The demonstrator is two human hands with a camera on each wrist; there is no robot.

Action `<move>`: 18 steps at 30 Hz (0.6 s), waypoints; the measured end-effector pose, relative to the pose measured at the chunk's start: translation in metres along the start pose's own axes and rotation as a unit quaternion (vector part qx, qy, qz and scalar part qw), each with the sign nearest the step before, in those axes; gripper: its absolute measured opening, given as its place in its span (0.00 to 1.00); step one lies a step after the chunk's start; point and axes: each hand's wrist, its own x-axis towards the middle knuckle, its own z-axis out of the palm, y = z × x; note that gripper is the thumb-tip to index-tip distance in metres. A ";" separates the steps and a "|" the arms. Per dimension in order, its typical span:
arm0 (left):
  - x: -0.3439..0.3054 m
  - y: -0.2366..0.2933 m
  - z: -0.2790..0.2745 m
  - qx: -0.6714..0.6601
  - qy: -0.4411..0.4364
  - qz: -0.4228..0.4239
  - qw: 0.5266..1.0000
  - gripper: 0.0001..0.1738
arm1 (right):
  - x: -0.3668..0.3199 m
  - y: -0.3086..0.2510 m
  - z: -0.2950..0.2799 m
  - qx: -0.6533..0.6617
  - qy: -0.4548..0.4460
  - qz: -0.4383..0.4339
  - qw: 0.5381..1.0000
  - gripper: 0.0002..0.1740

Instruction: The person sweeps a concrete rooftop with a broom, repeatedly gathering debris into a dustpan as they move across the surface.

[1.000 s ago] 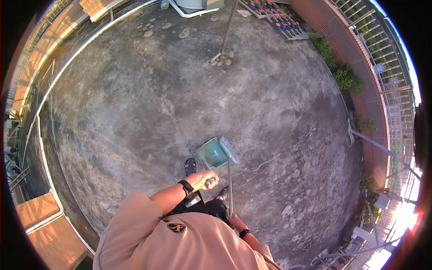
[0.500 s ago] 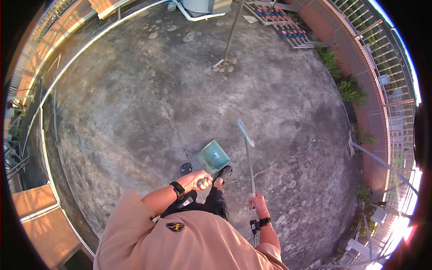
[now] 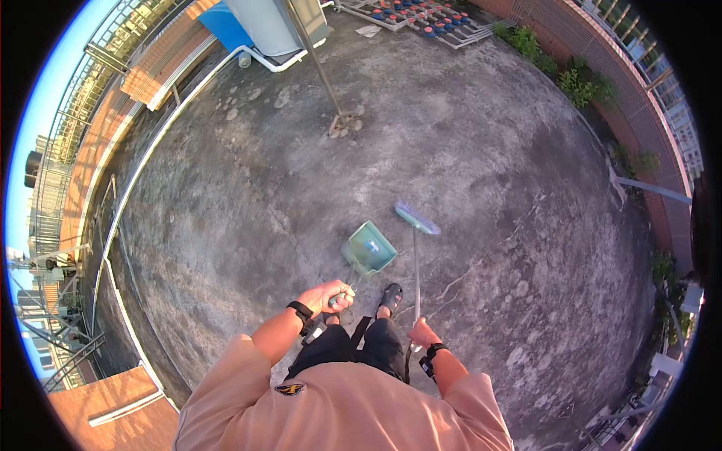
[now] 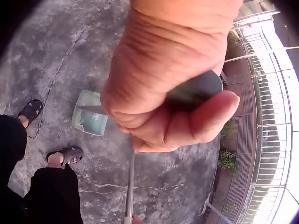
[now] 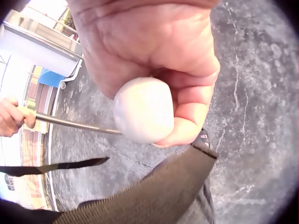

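Note:
In the head view the left hand point(image 3: 328, 297) grips the handle of a green dustpan point(image 3: 370, 248), fingers curled round its grip. The pan hangs or rests just ahead of the feet; floor contact cannot be told. The right hand point(image 3: 426, 334) holds a broom by its upper end; the pale pole runs forward to the blue-bristled head point(image 3: 416, 217), right of the pan and apart from it. The left wrist view has the curled left hand point(image 4: 168, 79) round a dark grip, the dustpan point(image 4: 89, 116) beyond. In the right wrist view the right hand point(image 5: 149, 51) curls round the broom's white knob point(image 5: 144, 110).
Stained concrete floor point(image 3: 481, 165) spreads around sandalled feet point(image 3: 389, 298). A metal post point(image 3: 320, 68) stands ahead, near a large tank point(image 3: 267, 26) and red and blue capped pipes point(image 3: 436, 19). A white pipe point(image 3: 139, 169) lines the left; plants point(image 3: 579, 83) grow by the right wall.
From beside the dustpan, the broom head swung away to the right, and its bristled edge has since turned forward. The dustpan shifted right in view. The right hand moved out from the body.

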 end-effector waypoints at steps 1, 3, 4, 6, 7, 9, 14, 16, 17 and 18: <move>0.006 0.006 -0.003 0.012 -0.001 -0.005 1.000 0.11 | -0.020 0.002 0.009 0.028 -0.054 0.002 0.998 0.22; 0.017 0.016 -0.013 -0.006 -0.024 -0.047 0.999 0.11 | -0.053 0.017 0.030 0.087 -0.106 -0.012 0.990 0.19; 0.015 0.021 -0.008 0.007 -0.004 -0.038 0.999 0.12 | -0.072 0.012 0.028 0.128 -0.104 -0.026 0.986 0.18; 0.009 0.034 -0.002 0.016 -0.001 -0.046 0.999 0.13 | -0.102 0.006 0.022 0.182 -0.091 -0.038 0.978 0.17; 0.006 0.038 0.000 0.009 0.003 -0.048 0.999 0.14 | -0.111 0.008 0.023 0.248 -0.083 -0.045 0.964 0.15; -0.002 0.043 0.004 0.049 0.019 -0.058 0.997 0.16 | -0.132 0.006 0.029 0.329 -0.067 -0.049 0.941 0.12; -0.003 0.048 -0.005 0.093 0.033 -0.076 0.992 0.13 | -0.161 -0.009 0.050 0.448 0.015 -0.024 0.894 0.09; -0.007 0.048 -0.006 0.122 0.029 -0.096 0.988 0.13 | -0.173 -0.028 0.066 0.515 0.021 -0.003 0.857 0.09; -0.006 0.049 -0.006 0.136 0.030 -0.096 0.986 0.12 | -0.170 -0.031 0.084 0.529 0.033 0.000 0.848 0.09; -0.006 0.051 -0.006 0.149 0.031 -0.096 0.984 0.12 | -0.165 -0.030 0.107 0.545 0.062 0.026 0.836 0.10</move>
